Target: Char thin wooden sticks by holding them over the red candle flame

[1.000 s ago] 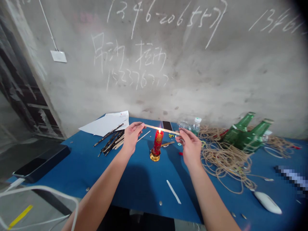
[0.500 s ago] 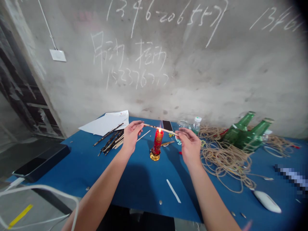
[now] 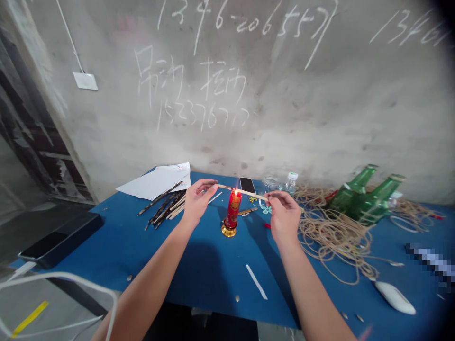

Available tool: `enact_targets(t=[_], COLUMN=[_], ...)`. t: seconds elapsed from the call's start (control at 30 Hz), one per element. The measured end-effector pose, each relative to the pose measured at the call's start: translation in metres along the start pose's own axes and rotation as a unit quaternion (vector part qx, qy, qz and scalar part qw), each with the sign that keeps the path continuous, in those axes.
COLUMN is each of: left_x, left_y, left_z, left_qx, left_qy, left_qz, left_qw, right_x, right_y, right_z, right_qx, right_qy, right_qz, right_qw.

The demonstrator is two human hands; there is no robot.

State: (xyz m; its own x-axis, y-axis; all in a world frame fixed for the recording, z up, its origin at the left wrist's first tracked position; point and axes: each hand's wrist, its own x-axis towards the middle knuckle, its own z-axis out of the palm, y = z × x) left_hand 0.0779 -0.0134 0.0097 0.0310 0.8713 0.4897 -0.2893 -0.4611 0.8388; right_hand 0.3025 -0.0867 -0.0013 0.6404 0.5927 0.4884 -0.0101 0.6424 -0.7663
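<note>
Between my two hands a thin wooden stick (image 3: pixel 246 192) spans across the flame of a lit red candle (image 3: pixel 232 208). Dark scorch marks show on the stick's left part. My left hand (image 3: pixel 198 199) pinches its left end, and my right hand (image 3: pixel 283 210) pinches the right end. The candle stands upright on a gold base (image 3: pixel 228 230). Beside my left hand lie several sticks (image 3: pixel 167 208), some blackened in bands and some pale. A tangle of brown cord (image 3: pixel 334 237) lies to the right of my right hand.
On the blue table (image 3: pixel 199 279) are white papers (image 3: pixel 156 182), a phone (image 3: pixel 248 185), a small clear bottle (image 3: pixel 291 182), green glass bottles (image 3: pixel 378 199), a white strip (image 3: pixel 256 282) and a white mouse-shaped object (image 3: pixel 394 297). A dark box (image 3: pixel 64 239) sits at the left edge.
The stick has shifted slightly to the right over the flame, both hands moving with it. The candle and the other things on the table have stayed in place.
</note>
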Motion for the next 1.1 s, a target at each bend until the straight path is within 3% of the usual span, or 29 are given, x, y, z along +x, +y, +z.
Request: enact_targets(t=[0.37, 1.1], left_x=[-0.001, -0.0041], left_y=[-0.0029, -0.0018], left_z=[-0.0034, -0.0014], left_qx=[0.105, 0.151], left_qy=[-0.033, -0.079], left_qz=[0.052, 0.083], left_qw=[0.993, 0.982], right_x=[0.0012, -0.0004], right_y=[-0.0024, -0.0076], right_z=[0.0011, 0.0017], right_qx=[0.016, 0.043], right_qy=[0.019, -0.01], right_qz=[0.0, 0.009], right_qw=[1.0, 0.999])
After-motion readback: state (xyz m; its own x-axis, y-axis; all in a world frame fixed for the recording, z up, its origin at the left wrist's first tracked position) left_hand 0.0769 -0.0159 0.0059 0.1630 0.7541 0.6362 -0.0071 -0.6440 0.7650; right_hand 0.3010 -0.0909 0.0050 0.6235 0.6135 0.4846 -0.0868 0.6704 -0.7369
